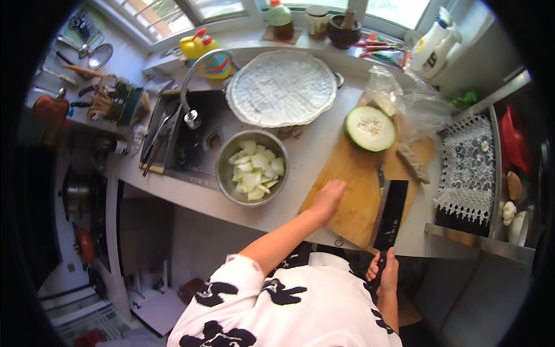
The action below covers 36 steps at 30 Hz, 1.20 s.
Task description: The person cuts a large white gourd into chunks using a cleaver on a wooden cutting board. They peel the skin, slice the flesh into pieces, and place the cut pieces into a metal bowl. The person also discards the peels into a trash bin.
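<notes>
My right hand (pixel 385 273) is wrapped around the handle of a black-bladed cleaver (pixel 392 212), whose blade lies over the right side of the wooden cutting board (pixel 347 186). Fingers curled, my left hand (pixel 330 199) rests at the board's left edge; whether anything is under the fingers is hidden. At the far end of the board sits a cut winter melon (pixel 370 129), its pale, seeded face upward. A smaller knife (pixel 381 175) lies between melon and cleaver. Left of the board, a steel bowl (pixel 223 182) holds pale peeled melon chunks (pixel 253 171).
Behind the bowl, a large round whitish cover (pixel 282 89) overhangs the sink (pixel 190 147) with its curved faucet (pixel 186 86). A rough grey-brown piece (pixel 412 162) lies on the board's right. Clear plastic bags (pixel 418 108) sit beyond. An open drawer-like compartment (pixel 492 173) stands at right.
</notes>
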Each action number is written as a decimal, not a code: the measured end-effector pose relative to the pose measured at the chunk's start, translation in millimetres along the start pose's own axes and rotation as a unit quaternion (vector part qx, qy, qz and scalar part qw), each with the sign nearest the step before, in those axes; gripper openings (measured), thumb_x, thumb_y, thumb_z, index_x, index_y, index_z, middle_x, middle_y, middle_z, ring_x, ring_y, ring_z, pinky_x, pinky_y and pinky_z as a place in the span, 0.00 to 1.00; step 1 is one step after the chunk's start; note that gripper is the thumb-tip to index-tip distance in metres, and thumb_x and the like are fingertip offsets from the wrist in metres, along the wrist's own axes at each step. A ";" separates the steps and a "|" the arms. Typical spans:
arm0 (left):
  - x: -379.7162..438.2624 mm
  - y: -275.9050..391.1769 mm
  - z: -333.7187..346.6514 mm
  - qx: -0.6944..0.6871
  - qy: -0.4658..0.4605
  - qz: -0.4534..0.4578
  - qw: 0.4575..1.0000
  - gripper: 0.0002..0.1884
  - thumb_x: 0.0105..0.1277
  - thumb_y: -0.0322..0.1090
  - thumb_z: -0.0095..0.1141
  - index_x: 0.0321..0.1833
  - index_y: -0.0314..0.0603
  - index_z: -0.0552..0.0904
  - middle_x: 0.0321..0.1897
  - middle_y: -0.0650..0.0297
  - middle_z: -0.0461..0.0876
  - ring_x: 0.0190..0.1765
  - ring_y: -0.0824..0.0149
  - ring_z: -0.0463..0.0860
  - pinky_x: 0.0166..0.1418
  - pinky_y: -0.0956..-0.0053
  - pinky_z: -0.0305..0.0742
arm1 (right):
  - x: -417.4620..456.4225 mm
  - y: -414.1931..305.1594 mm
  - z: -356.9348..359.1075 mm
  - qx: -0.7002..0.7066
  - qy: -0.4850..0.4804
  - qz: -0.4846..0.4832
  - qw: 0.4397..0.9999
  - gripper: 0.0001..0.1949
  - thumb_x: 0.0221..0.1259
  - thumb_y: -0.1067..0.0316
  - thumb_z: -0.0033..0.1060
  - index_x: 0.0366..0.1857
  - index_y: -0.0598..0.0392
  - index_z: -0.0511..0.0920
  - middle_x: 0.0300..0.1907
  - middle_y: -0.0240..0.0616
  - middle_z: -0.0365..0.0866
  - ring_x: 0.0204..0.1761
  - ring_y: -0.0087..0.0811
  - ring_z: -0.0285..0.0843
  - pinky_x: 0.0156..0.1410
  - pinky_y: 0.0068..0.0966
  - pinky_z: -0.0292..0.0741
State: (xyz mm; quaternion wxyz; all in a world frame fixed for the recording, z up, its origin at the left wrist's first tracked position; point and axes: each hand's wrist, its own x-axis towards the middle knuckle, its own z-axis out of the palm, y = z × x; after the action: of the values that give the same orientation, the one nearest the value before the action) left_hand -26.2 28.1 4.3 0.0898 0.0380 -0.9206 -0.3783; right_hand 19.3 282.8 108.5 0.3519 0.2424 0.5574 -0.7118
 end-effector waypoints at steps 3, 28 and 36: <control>-13.9 -1.8 -39.6 -0.045 0.101 -0.017 0.994 0.12 0.56 0.19 0.50 0.44 0.35 0.76 0.38 0.48 0.77 0.44 0.45 0.77 0.46 0.57 0.74 | 0.9 -2.3 -2.1 -0.033 -0.015 0.009 0.999 0.26 0.72 0.38 0.42 0.30 0.54 0.69 0.14 0.31 0.65 0.13 0.23 0.62 0.18 0.21 0.62; 234.2 -41.7 -19.5 -0.235 -0.012 -0.192 0.953 0.32 0.59 0.41 0.67 0.64 0.32 0.74 0.58 0.53 0.78 0.58 0.60 0.77 0.61 0.68 0.71 | 37.1 -30.7 -2.7 -0.034 0.032 -0.157 0.987 0.10 0.68 0.64 0.59 0.30 0.55 0.70 0.17 0.28 0.68 0.16 0.19 0.65 0.21 0.19 0.66; 230.3 -68.3 -16.0 -0.208 -0.090 -0.160 0.961 0.27 0.57 0.37 0.67 0.60 0.37 0.77 0.52 0.57 0.80 0.55 0.65 0.77 0.60 0.71 0.70 | 57.2 -50.3 -8.2 -0.064 0.015 -0.118 0.991 0.10 0.67 0.65 0.58 0.29 0.54 0.69 0.17 0.27 0.67 0.16 0.17 0.65 0.21 0.18 0.65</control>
State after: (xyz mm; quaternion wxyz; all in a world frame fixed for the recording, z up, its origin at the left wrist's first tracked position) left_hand -248.9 -63.3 -1.1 -0.0490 0.1312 -0.8077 -0.5728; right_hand -56.3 284.1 95.5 0.2720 0.1624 0.6319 -0.7074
